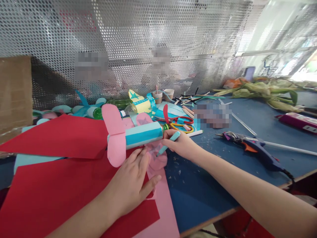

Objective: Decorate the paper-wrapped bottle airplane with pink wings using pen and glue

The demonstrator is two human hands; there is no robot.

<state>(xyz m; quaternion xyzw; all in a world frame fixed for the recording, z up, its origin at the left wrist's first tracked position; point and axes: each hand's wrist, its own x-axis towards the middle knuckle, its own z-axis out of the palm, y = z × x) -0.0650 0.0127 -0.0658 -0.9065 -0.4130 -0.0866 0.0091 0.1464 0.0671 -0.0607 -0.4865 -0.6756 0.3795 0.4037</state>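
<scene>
A light-blue marker point(162, 150) is pinched in my right hand point(182, 143), its tip pointing down at a pink paper wing point(158, 160) with greyish star shapes. That wing belongs to a bottle point(145, 135) wrapped in blue paper and lying on its side, its green neck beside my right hand. Rounded pink tail pieces point(116, 134) stand at its left end. My left hand point(131, 181) lies with fingers stretched out over the near side, fingertips at the wing's edge. Beneath it are red paper point(56, 198) and pink paper point(164, 205).
Scissors point(184, 127) with red and yellow handles lie behind the bottle. A glue gun point(255, 148) rests at right, below a purple object point(299, 120). Corn husks point(269, 92), paper cups point(169, 94) and a yellow-wrapped bottle point(142, 105) stand or lie farther back, before the perforated metal wall.
</scene>
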